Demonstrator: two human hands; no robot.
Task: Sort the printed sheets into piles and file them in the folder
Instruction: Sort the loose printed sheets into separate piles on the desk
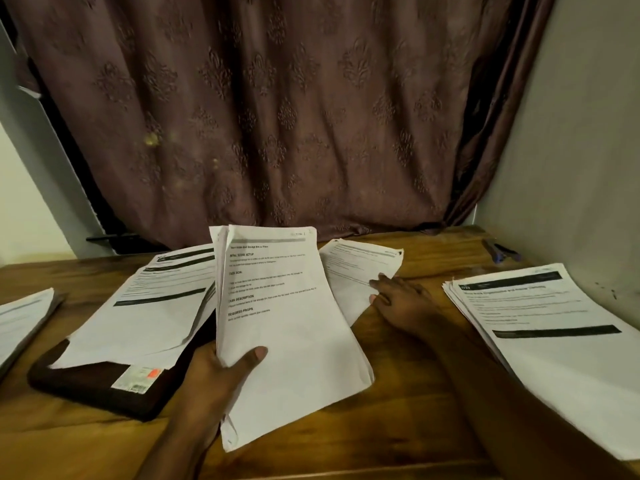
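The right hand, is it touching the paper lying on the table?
Touching. The head view shows the right hand with its fingertips pressed on the edge of the paper.

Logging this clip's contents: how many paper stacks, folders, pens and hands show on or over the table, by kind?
Paper stacks: 5 (held stack, pile on the folder, sheets under the right hand, right pile, left-edge pile)
Folders: 1
Pens: 1
Hands: 2 (left hand, right hand)
Total: 9
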